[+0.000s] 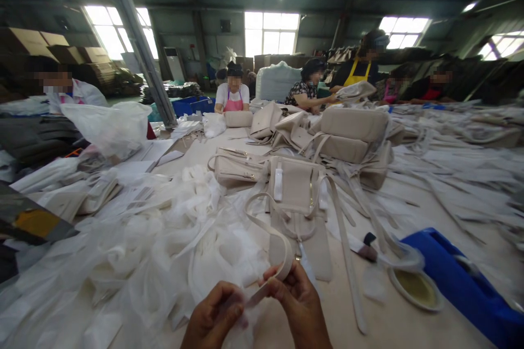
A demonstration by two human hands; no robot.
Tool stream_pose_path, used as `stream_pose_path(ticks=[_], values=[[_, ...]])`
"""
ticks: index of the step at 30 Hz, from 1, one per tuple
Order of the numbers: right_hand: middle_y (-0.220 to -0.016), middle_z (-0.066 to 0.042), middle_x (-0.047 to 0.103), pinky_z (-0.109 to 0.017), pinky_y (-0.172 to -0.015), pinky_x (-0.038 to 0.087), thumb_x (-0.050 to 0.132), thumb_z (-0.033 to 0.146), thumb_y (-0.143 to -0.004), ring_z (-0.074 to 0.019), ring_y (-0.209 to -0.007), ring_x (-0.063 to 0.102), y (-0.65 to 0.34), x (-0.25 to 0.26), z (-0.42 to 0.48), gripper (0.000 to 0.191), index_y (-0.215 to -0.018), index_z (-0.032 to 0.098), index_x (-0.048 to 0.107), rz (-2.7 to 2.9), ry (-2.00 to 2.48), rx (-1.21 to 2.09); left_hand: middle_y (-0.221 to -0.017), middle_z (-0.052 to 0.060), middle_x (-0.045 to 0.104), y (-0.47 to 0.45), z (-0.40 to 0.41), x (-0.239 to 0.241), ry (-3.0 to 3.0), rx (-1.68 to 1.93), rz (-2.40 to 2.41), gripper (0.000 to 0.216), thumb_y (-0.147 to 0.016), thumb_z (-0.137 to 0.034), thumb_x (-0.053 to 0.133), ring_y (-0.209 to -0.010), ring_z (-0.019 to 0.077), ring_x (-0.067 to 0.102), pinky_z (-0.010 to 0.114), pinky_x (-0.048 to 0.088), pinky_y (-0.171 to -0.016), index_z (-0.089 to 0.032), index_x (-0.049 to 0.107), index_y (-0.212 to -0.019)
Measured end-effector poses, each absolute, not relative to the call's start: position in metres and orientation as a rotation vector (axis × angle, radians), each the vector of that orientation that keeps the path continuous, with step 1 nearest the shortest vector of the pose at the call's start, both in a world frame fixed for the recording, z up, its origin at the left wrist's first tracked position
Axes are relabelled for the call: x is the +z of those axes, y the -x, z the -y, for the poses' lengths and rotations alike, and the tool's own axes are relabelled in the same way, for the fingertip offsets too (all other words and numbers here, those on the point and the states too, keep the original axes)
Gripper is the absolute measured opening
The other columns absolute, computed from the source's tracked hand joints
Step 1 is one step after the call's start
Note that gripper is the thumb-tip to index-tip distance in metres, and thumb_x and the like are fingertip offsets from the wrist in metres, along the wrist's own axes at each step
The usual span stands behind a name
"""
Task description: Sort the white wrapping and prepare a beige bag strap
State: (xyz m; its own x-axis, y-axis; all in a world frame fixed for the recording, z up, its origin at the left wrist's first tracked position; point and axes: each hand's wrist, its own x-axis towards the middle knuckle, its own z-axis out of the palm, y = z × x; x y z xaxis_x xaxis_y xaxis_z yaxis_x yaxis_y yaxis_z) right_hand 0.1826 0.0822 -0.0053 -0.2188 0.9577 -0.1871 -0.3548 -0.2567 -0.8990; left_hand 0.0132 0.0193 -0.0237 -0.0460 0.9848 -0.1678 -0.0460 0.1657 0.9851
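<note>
My right hand [292, 297] pinches a beige bag strap [282, 240] near its end, at the bottom middle of the head view. The strap loops up and away toward a beige handbag [292, 182] with a gold zipper. Close by on the left, my left hand [219, 313] is closed with thumb and fingers together on a thin, translucent white wrap [241, 305], beside the strap's end. Whether the left fingers also grip the strap end is hidden. Another beige bag [239, 166] lies just behind.
Crumpled white wrapping [164, 245] covers the table's left side. On the right are a blue container [458, 283] and a round dish [416, 289] of yellowish stuff. Beige bags [354, 131] are piled farther back. Several people work around the table, one in a pink apron [233, 102].
</note>
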Motion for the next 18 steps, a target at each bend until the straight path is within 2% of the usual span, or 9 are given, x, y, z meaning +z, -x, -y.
stream_pose_path(ticks=[3, 5, 8, 10, 14, 18], values=[[-0.081, -0.003, 0.065, -0.025, -0.070, 0.048, 0.077, 0.039, -0.066, -0.0154, -0.077, 0.059, -0.185, -0.011, -0.085, 0.031, -0.083, 0.018, 0.062, 0.926, 0.973, 1.725, -0.082, 0.001, 0.062, -0.016, -0.021, -0.027, -0.954, 1.185, -1.341, 0.039, -0.079, -0.047, 0.063, -0.076, 0.0194, 0.058, 0.029, 0.045, -0.072, -0.022, 0.054, -0.108], [-0.079, -0.002, 0.064, -0.024, -0.068, 0.046, 0.078, 0.039, -0.066, -0.0140, -0.074, 0.056, -0.185, -0.012, -0.085, 0.031, -0.083, 0.017, 0.063, 0.895, 0.970, 1.748, -0.086, 0.002, 0.064, -0.016, -0.024, -0.028, -0.951, 1.160, -1.344, 0.043, -0.078, -0.046, 0.064, -0.080, 0.0199, 0.058, 0.029, 0.044, -0.075, -0.021, 0.055, -0.112], [-0.074, -0.001, 0.061, -0.023, -0.066, 0.044, 0.079, 0.041, -0.063, -0.0128, -0.070, 0.053, -0.182, -0.014, -0.083, 0.033, -0.080, 0.017, 0.062, 0.876, 0.945, 1.745, -0.082, 0.002, 0.063, -0.017, -0.029, -0.024, -0.955, 1.095, -1.312, 0.030, -0.078, -0.046, 0.065, -0.079, 0.0186, 0.055, 0.027, 0.042, -0.074, -0.019, 0.063, -0.089], [-0.072, 0.000, 0.060, -0.024, -0.064, 0.044, 0.079, 0.044, -0.060, -0.0136, -0.069, 0.052, -0.178, -0.019, -0.080, 0.037, -0.078, 0.017, 0.062, 0.875, 0.946, 1.716, -0.074, 0.000, 0.061, -0.018, -0.031, -0.021, -0.932, 1.092, -1.301, 0.027, -0.078, -0.045, 0.066, -0.075, 0.0168, 0.053, 0.026, 0.041, -0.070, -0.018, 0.061, -0.080], [-0.072, -0.001, 0.061, -0.025, -0.064, 0.043, 0.081, 0.047, -0.055, -0.0155, -0.070, 0.054, -0.170, -0.035, -0.072, 0.042, -0.077, 0.017, 0.062, 0.885, 0.924, 1.746, -0.079, 0.001, 0.065, -0.021, -0.034, -0.018, -0.905, 1.133, -1.243, 0.025, -0.076, -0.043, 0.068, -0.081, 0.0191, 0.056, 0.026, 0.043, -0.074, -0.018, 0.060, -0.076], [-0.079, -0.003, 0.062, -0.026, -0.071, 0.043, 0.082, 0.047, -0.054, -0.0157, -0.077, 0.056, -0.177, -0.043, -0.074, 0.048, -0.083, 0.016, 0.061, 0.984, 0.806, 1.960, -0.076, 0.002, 0.065, -0.019, -0.031, -0.021, -0.975, 1.018, -1.272, 0.032, -0.076, -0.051, 0.065, -0.081, 0.0212, 0.059, 0.029, 0.046, -0.077, -0.019, 0.062, -0.077]])
